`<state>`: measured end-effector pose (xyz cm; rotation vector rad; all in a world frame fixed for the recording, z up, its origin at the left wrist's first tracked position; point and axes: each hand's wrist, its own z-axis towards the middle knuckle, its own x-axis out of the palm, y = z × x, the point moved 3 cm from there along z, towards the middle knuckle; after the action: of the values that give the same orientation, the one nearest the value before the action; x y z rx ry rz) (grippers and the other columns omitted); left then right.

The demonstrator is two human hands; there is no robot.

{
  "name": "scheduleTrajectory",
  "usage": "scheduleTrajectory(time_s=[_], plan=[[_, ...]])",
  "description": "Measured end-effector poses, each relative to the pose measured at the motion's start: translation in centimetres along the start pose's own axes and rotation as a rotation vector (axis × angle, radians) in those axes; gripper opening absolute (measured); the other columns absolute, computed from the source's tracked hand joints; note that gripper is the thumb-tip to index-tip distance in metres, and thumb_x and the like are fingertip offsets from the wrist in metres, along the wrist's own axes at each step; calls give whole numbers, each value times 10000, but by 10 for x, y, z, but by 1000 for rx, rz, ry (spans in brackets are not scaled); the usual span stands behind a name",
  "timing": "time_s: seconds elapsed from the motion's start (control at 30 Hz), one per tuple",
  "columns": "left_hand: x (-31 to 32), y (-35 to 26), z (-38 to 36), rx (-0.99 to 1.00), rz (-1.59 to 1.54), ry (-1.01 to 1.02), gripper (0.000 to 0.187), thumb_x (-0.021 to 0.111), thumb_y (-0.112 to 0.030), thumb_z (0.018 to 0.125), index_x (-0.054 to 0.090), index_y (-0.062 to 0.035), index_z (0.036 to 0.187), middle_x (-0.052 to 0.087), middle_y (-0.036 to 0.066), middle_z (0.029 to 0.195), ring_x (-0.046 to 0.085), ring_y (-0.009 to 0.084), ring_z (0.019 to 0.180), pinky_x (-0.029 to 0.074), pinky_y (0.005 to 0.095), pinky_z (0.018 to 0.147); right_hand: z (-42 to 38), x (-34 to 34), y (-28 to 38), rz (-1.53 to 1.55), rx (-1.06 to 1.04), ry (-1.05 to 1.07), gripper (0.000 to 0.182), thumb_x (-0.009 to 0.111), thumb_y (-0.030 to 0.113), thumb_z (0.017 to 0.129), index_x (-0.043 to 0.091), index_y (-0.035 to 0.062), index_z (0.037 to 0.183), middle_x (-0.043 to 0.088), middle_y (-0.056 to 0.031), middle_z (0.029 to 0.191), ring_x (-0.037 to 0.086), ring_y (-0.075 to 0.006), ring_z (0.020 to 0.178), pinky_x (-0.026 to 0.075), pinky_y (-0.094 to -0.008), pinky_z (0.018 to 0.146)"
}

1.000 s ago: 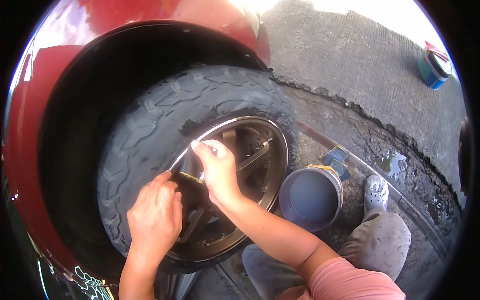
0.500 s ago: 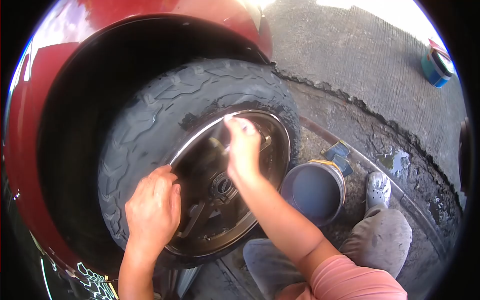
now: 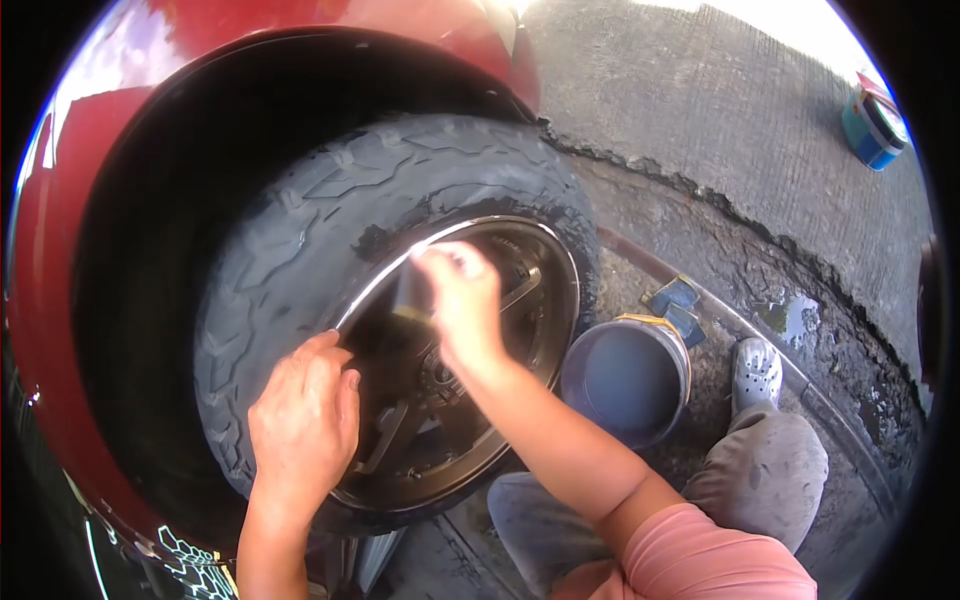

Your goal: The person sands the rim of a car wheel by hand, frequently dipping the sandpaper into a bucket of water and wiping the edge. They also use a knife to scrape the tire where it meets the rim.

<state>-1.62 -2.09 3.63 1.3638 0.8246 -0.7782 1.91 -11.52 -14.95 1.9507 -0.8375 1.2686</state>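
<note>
A bronze-brown wheel rim [image 3: 541, 391] with a shiny lip sits inside a thick, chunky-treaded tyre [image 3: 290, 260], its rubber damp-looking. At the lip's left side, my left hand [image 3: 305, 415] has its fingers bent over the edge, the thumb on the rim side. My right hand [image 3: 463, 300], slightly blurred, is closed around a dark sponge [image 3: 411, 290] with a yellowish edge, held against the upper left inside of the rim. The hand and forearm cover part of the spokes and the centre cap [image 3: 438, 372].
A bucket [image 3: 625, 385] of greyish water stands beside the tyre. Blue-grey pads [image 3: 677, 305] lie behind it on the ground. The red car fender [image 3: 110, 130] arches over the wheel. A blue-teal tub [image 3: 873, 130] stands far right on the concrete. My clog-shod foot [image 3: 757, 372] is beside the bucket.
My right hand has moved left and slightly down along the rim with the sponge. My left hand stays at the lip.
</note>
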Motion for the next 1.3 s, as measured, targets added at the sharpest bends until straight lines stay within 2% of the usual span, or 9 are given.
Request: scheduleTrajectory(time_s=[0.13, 0.2, 0.33, 0.4, 0.57, 0.73, 0.8, 0.93, 1.3], plan=[[0, -2, 0, 8, 17, -2, 178, 699, -1, 872, 605, -26, 1021, 705, 159, 1132, 686, 361, 951, 550, 440, 818, -1, 5, 0, 9, -35, -99, 179, 729, 174, 935, 699, 4, 886, 600, 24, 722, 526, -61, 616, 423, -249, 565], [3, -2, -1, -8, 36, -2, 180, 703, -6, 871, 606, -27, 1022, 704, 161, 1136, 686, 363, 965, 550, 441, 830, -19, 13, -1, -13, 93, 28, 175, 733, 170, 930, 713, -3, 907, 628, 6, 772, 547, -56, 668, 435, -250, 594], [5, -1, -5, 5, 34, -6, 211, 714, -10, 854, 613, -29, 1038, 688, 165, 1180, 676, 370, 1000, 549, 440, 847, 23, -17, 10, 139, -118, -75, 130, 734, 143, 916, 712, 15, 922, 643, 3, 775, 554, -70, 668, 451, -257, 615], [8, -2, -7, 21, 52, -13, 233, 722, -13, 841, 617, -29, 1048, 675, 167, 1217, 667, 373, 1013, 547, 438, 858, 11, -11, 7, 26, -4, -182, 145, 742, 159, 920, 708, 19, 911, 641, 10, 771, 543, -69, 667, 447, -258, 614], [14, -1, -11, 56, 89, -3, 270, 738, -15, 815, 621, -27, 1057, 647, 165, 1301, 647, 372, 1031, 536, 442, 879, 7, -7, -5, 9, -27, -42, 148, 745, 136, 906, 718, -4, 946, 674, -12, 814, 589, -90, 752, 480, -272, 707], [15, -2, -13, 52, 105, 7, 293, 752, -18, 799, 621, -28, 1061, 636, 159, 1339, 637, 371, 1048, 531, 446, 888, 12, -2, -5, 76, -94, -129, 172, 739, 184, 922, 719, 14, 935, 623, 26, 750, 498, -48, 611, 412, -241, 568], [17, -2, -12, 46, 109, 11, 302, 757, -21, 794, 622, -29, 1064, 634, 155, 1348, 636, 370, 1052, 529, 444, 891, -4, 1, 6, -25, 69, -34, 171, 741, 181, 919, 718, 12, 931, 623, 28, 755, 497, -44, 621, 411, -241, 571], [14, -1, -14, 45, 102, 19, 314, 763, -27, 788, 621, -29, 1068, 636, 148, 1349, 637, 369, 1047, 530, 444, 889, 34, -26, 8, 120, -111, -146, 154, 722, 181, 940, 709, 29, 923, 604, 36, 732, 461, -46, 573, 386, -243, 534], [17, -4, -11, 35, 127, 24, 323, 752, -30, 794, 632, -32, 1094, 631, 147, 1354, 638, 368, 1049, 531, 446, 886, 13, -9, 5, 28, -36, -175, 192, 728, 197, 947, 705, 14, 894, 573, 39, 701, 449, -43, 565, 358, -243, 505]])
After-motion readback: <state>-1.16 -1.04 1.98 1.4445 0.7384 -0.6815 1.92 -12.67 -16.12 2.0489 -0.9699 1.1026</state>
